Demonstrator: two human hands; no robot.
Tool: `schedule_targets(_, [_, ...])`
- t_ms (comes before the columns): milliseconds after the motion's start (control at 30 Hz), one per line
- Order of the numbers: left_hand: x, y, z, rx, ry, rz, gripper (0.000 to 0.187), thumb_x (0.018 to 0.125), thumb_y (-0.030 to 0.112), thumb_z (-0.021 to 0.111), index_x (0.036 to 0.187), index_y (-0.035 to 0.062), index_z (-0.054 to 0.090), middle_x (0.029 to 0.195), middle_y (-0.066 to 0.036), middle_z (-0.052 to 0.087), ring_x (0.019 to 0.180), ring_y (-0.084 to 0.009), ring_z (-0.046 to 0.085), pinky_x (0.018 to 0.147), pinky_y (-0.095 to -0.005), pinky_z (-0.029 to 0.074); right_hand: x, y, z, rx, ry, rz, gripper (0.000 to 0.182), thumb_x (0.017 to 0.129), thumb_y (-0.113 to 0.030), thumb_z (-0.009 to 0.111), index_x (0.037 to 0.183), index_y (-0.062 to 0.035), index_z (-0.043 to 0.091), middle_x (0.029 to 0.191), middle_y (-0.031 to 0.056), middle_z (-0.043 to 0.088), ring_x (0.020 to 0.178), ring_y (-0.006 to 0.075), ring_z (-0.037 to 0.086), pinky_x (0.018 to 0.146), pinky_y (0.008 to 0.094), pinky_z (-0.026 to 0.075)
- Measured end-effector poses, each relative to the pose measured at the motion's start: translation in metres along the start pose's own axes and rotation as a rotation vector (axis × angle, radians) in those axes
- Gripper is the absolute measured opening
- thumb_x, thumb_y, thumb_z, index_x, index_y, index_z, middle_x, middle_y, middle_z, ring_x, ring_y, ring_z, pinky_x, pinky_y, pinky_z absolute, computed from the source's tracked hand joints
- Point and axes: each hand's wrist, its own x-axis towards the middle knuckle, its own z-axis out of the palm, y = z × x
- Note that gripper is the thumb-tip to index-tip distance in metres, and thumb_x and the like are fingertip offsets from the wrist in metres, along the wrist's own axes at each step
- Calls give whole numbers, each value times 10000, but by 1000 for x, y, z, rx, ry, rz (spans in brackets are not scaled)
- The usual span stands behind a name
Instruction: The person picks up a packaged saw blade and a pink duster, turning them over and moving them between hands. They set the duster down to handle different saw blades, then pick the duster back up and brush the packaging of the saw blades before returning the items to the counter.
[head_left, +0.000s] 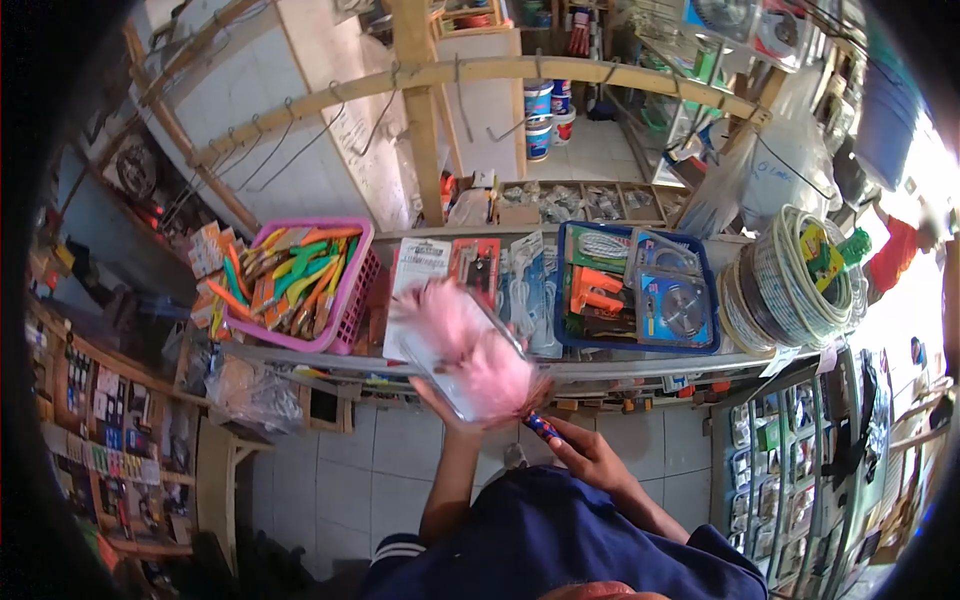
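Note:
My left hand (445, 408) is wrapped round the lower left edge of a flat, clear package (430, 352), which is held tilted above the counter's front edge. My right hand (590, 455) grips the dark blue and red patterned handle (543, 428) of a pink feathery duster (480, 360). The duster's pink head lies across the package and is smeared by motion. Behind them, packaged goods (520, 285) lie on the counter between a pink basket and a blue tray.
The pink basket (362, 270) holds colourful-handled tools; the blue tray (640, 347) holds packaged items. Coiled cables (800, 285) stand at right. Metal hooks hang from a wooden beam (500, 68) above the counter. A glass display case (775, 450) stands at lower right.

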Motion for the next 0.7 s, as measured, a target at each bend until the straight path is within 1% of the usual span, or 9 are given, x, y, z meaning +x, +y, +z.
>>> schedule_targets(133, [32, 22, 10, 97, 55, 301, 1021, 782, 864, 363, 1534, 189, 212, 1530, -102, 302, 1342, -383, 383, 1084, -587, 351, -1, 22, -7, 134, 31, -37, 436, 985, -230, 567, 1361, -12, 534, 1017, 25, 618, 849, 102, 529, 758, 274, 453])
schedule_targets(167, [34, 29, 10, 126, 68, 376, 1022, 778, 869, 364, 1536, 202, 209, 1533, -84, 300, 1341, -374, 386, 1079, -585, 360, -1, 24, -8, 141, 112, 96, 440, 983, -212, 563, 1365, 2, 526, 1028, 30, 632, 911, 122, 547, 836, 280, 454])
schedule_targets(267, [28, 39, -6, -183, -92, 274, 947, 814, 827, 380, 1524, 218, 229, 1523, -88, 315, 1324, -339, 412, 1043, -550, 416, -4, 20, -4, 178, 160, 124, 431, 986, -214, 571, 1338, 31, 535, 1266, 110, 617, 1173, 145, 518, 1013, 304, 395])
schedule_targets(400, [25, 35, -12, 42, 61, 347, 1034, 757, 872, 399, 1517, 187, 248, 1511, -96, 332, 1303, -339, 431, 1021, -564, 427, -5, 23, -11, -31, 16, 35, 463, 975, -246, 592, 1324, 53, 538, 1189, 105, 648, 1123, 146, 551, 979, 292, 414])
schedule_targets(433, [24, 37, 8, -47, 33, 319, 1046, 752, 879, 397, 1513, 177, 254, 1498, -98, 343, 1295, -339, 436, 1013, -569, 430, -4, 20, 3, 191, 198, 86, 421, 946, -183, 594, 1316, 18, 571, 975, 24, 643, 741, 27, 465, 638, 177, 353])
schedule_targets(500, [19, 42, -1, -81, -121, 237, 1070, 753, 887, 376, 1514, 146, 248, 1499, -106, 342, 1297, -343, 430, 1006, -581, 429, -3, 19, 3, 219, 216, 93, 424, 942, -184, 596, 1315, 18, 572, 910, 7, 628, 718, 29, 460, 621, 182, 347])
schedule_targets(567, [20, 41, 0, 147, -37, 320, 1079, 743, 889, 390, 1523, 159, 240, 1522, -107, 324, 1314, -345, 421, 1014, -586, 421, 0, 35, -7, 45, 124, 5, 426, 940, -197, 592, 1310, 13, 579, 768, -42, 555, 647, 30, 436, 572, 193, 320])
schedule_targets(633, [41, 53, 29, 227, 354, 56, 1081, 733, 899, 385, 1528, 180, 242, 1525, -98, 333, 1320, -341, 418, 1035, -591, 399, 1, 54, -18, 13, 123, -78, 427, 940, -220, 592, 1297, 14, 591, 721, -56, 508, 621, 32, 418, 554, 199, 304])
schedule_targets(700, [22, 49, 19, 46, 82, 248, 1059, 774, 859, 398, 1528, 138, 215, 1504, -119, 348, 1299, -351, 442, 978, -560, 458, 0, 47, -19, 66, 171, -25, 430, 928, -243, 608, 1269, 18, 613, 712, -60, 504, 616, 29, 414, 552, 196, 294])
